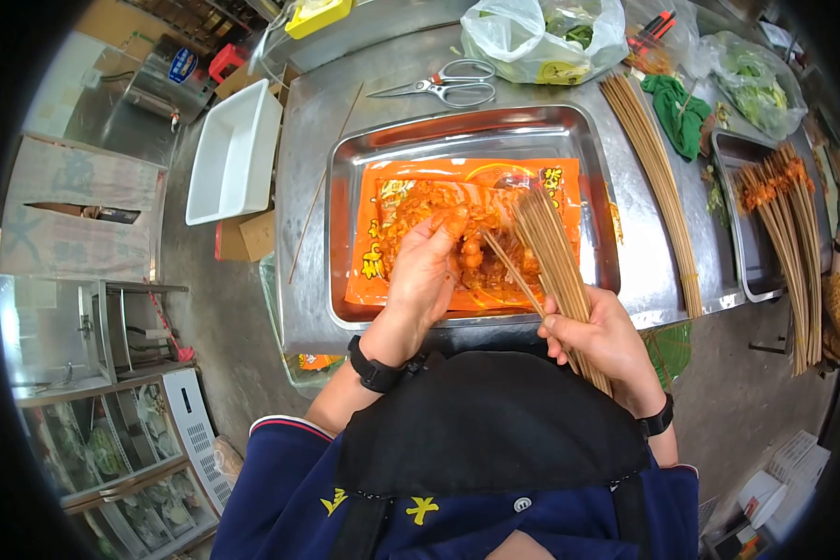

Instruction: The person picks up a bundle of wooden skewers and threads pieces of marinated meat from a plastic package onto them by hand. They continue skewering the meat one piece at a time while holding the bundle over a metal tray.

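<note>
My right hand (595,334) is wrapped round a thick bundle of bamboo skewers (553,247). One thin skewer (513,269) stands apart from the bundle, its tip reaching toward my left hand (422,271). Between the thumb and fingers of that left hand is a piece of red-sauced meat (454,224), partly hidden by the fingers. Below both hands, an orange printed bag (369,191) lies in a steel tray (457,123). More marinated meat (481,266) in red sauce is heaped on the bag.
Scissors (443,84) and a bag of greens (541,42) are behind the tray on the steel table (310,93). Loose skewers (661,187) and a green cloth (677,114) lie right. Filled meat skewers (782,201) overhang another tray (749,247). A white bin (235,154) stands left.
</note>
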`<move>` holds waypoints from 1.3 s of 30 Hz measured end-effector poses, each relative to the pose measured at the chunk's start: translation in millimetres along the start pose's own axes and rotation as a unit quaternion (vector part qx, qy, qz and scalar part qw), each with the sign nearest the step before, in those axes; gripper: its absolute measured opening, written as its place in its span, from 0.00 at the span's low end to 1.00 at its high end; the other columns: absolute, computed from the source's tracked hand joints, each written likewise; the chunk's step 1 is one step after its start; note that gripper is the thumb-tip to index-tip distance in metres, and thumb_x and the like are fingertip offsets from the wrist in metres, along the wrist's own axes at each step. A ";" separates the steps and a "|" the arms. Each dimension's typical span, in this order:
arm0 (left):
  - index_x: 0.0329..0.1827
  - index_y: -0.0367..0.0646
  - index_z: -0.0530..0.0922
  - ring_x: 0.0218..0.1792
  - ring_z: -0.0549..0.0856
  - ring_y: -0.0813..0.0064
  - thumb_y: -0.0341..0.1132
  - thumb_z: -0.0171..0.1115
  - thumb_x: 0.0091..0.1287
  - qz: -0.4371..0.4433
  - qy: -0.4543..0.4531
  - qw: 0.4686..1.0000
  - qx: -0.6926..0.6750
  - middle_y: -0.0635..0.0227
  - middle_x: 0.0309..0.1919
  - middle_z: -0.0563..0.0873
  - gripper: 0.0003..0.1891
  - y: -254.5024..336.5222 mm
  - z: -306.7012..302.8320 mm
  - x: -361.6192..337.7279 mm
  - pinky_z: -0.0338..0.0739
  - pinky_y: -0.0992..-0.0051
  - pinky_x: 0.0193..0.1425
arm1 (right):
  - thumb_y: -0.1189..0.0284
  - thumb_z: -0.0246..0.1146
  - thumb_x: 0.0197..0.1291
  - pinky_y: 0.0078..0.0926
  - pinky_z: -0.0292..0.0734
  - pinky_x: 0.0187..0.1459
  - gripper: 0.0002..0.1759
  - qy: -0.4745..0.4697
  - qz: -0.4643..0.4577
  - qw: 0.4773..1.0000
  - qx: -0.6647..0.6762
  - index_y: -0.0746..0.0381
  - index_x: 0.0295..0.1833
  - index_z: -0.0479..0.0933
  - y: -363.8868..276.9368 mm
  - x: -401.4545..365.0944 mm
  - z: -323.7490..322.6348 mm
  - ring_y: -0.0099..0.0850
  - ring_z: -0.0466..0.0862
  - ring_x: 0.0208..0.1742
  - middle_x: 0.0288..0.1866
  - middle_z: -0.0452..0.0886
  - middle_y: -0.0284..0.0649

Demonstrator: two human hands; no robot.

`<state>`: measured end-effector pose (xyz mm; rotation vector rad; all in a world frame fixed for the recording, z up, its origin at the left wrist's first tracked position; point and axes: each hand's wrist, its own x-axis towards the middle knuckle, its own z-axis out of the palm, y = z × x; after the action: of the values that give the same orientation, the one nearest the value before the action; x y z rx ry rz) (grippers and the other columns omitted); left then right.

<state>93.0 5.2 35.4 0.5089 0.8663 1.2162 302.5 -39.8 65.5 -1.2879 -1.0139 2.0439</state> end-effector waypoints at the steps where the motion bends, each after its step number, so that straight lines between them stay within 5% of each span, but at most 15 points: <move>1: 0.43 0.39 0.76 0.29 0.79 0.83 0.34 0.55 0.66 0.000 0.000 1.000 0.004 0.70 0.31 0.81 0.09 0.8 1.1 -1.1 0.73 0.82 0.32 | 0.78 0.57 0.56 0.16 0.73 0.24 0.07 0.004 -0.001 1.000 0.005 0.66 0.41 0.71 -0.2 -0.5 -0.2 0.20 0.77 0.24 0.29 0.77 0.38; 15: 0.45 0.37 0.77 0.29 0.82 0.80 0.32 0.54 0.66 0.059 -0.006 0.997 0.047 0.68 0.33 0.83 0.10 -4.1 5.4 -7.7 0.78 0.79 0.34 | 0.79 0.57 0.55 0.16 0.73 0.24 0.06 0.007 0.000 1.000 0.020 0.66 0.40 0.71 -1.8 0.5 -0.3 0.19 0.76 0.24 0.29 0.76 0.38; 24: 0.46 0.36 0.76 0.33 0.81 0.79 0.32 0.54 0.66 -0.001 -0.023 1.000 0.002 0.66 0.37 0.83 0.10 -7.0 5.1 -7.3 0.79 0.77 0.37 | 0.79 0.57 0.55 0.16 0.72 0.24 0.07 0.003 -0.001 0.999 0.033 0.66 0.40 0.71 -1.6 0.7 -0.1 0.19 0.76 0.24 0.29 0.76 0.37; 33: 0.45 0.34 0.76 0.32 0.81 0.80 0.32 0.54 0.66 -0.024 -0.038 0.996 0.080 0.65 0.39 0.82 0.11 -12.4 12.5 -15.3 0.79 0.78 0.37 | 0.79 0.57 0.56 0.16 0.73 0.24 0.06 0.024 -0.012 0.999 0.029 0.66 0.40 0.71 -0.4 0.5 -1.1 0.19 0.76 0.24 0.28 0.76 0.38; 35: 0.48 0.35 0.76 0.35 0.82 0.80 0.33 0.57 0.64 -0.084 -0.096 0.981 0.145 0.66 0.39 0.83 0.13 -16.6 5.9 -15.4 0.79 0.78 0.38 | 0.79 0.57 0.55 0.17 0.73 0.23 0.06 0.035 -0.011 0.999 0.021 0.67 0.40 0.71 -1.2 0.2 -1.3 0.19 0.76 0.24 0.28 0.76 0.38; 39: 0.48 0.34 0.76 0.37 0.82 0.79 0.33 0.57 0.64 -0.059 -0.087 0.990 0.094 0.66 0.38 0.83 0.13 -21.2 16.3 -19.0 0.79 0.78 0.40 | 0.78 0.57 0.55 0.17 0.74 0.25 0.08 0.058 -0.014 0.998 0.020 0.68 0.40 0.71 -2.3 -2.7 -1.2 0.21 0.77 0.24 0.29 0.76 0.38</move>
<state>116.7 -17.4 34.8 0.6954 0.8541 0.9724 304.8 -40.1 68.5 -1.3487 -0.9290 1.9344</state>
